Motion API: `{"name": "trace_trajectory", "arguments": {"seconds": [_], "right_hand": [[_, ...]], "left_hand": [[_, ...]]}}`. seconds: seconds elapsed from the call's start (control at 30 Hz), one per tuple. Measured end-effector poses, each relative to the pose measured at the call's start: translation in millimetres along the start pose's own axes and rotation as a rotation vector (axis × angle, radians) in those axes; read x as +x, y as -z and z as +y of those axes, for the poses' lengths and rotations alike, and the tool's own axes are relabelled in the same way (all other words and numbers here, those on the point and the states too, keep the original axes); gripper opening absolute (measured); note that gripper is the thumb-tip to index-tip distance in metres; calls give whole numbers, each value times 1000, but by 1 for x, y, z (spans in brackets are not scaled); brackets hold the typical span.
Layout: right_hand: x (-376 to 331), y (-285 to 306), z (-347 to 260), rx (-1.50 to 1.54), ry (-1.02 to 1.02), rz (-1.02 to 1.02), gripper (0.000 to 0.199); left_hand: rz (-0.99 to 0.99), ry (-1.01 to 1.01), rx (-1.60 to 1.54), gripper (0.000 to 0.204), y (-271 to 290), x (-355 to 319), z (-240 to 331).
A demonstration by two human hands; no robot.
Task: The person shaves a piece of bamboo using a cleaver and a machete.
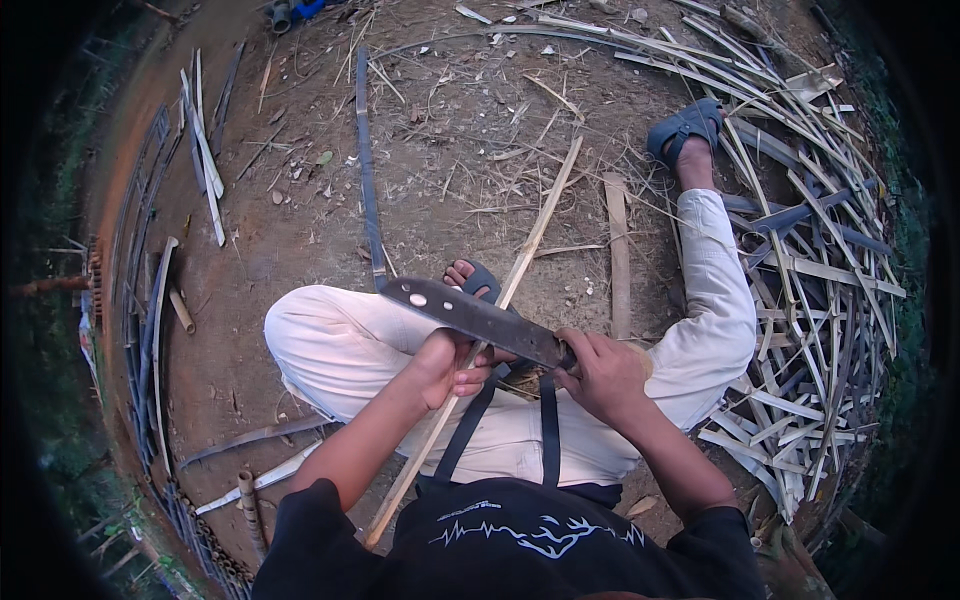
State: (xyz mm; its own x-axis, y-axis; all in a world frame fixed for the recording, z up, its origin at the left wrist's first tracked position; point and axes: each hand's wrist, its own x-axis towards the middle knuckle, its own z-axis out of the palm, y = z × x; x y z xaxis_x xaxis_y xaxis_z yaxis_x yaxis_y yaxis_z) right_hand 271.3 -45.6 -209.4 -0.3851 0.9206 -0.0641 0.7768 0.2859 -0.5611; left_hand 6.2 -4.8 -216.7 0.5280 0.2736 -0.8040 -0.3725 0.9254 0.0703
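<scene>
My right hand (603,372) grips the handle of a big dark knife (470,314), whose broad blade points left across my lap. My left hand (447,366) holds a long pale bamboo strip (530,245) just under the blade. The strip runs from beside my left hip up and away over the dirt. The blade rests across the strip near my left fingers. I sit on the ground in light trousers, with a blue sandal (684,128) on my outstretched foot.
A heap of split bamboo strips (815,270) lies at my right. A dark strap (366,170) runs away over the dirt ahead. More strips and short bamboo pieces (205,165) lie at the left, with a bundle of dark strips (145,330) along the edge.
</scene>
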Motion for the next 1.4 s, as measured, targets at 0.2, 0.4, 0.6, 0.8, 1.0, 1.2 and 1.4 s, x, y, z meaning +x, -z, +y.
{"name": "trace_trajectory", "arguments": {"seconds": [0.2,0.4,0.6,0.8,1.0,1.2,1.4], "right_hand": [[-14,-4,22,-177,58,-56,52],[17,-4,96,-277,-84,-114,46],[18,-10,74,-241,164,-104,43],[55,-25,125,-337,-84,-84,20],[50,-21,92,-234,202,-105,18],[66,-29,123,-269,19,-109,20],[78,-51,171,-317,-149,-29,19]], "left_hand": [[-29,37,-87,38,7,0,-22],[-104,65,-117,25,4,5,-33],[80,23,72,27,-6,-2,-38],[87,22,110,27,-3,-5,-43],[151,0,152,29,-4,-17,-40],[162,-20,184,29,-7,-18,-30],[196,35,196,28,-11,-25,-24]]}}
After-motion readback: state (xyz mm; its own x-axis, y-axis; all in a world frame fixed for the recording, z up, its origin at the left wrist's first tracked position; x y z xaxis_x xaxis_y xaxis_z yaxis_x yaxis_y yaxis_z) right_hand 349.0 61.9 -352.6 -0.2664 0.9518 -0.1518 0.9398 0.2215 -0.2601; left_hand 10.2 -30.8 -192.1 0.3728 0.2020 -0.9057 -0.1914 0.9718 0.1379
